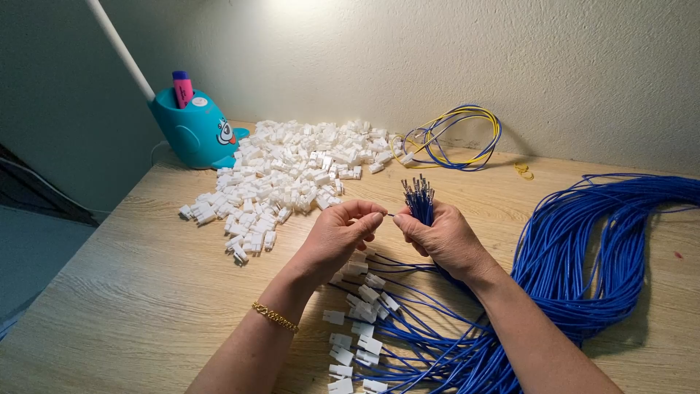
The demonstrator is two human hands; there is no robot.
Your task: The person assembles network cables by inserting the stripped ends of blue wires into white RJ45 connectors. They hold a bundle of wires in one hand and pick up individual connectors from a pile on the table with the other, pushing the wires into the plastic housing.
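Far left: teal whale-shaped desk lamp base (195, 133) holding a pink marker (181, 87), white lamp arm (119, 48) slanting up out of view. Right of it, on the wooden table (138, 292): broad heap of white plastic connectors (284, 175). Centre, near: left hand (337, 237), gold bracelet (275, 317) at the wrist, thumb and forefinger pressed together on a small piece too tiny to identify. Below the hands: finished blue wires with white connectors (361, 321) fanned out on the table. Just right of centre: right hand (445, 239), fingers closed around an upright bunch of blue wires (418, 198), metal tips up, thumb and forefinger pinching one wire end toward the left hand. Far centre-right: coil of yellow and blue wires (456, 138). Far right: thick bundle of blue wire (605, 248) draped across the table.
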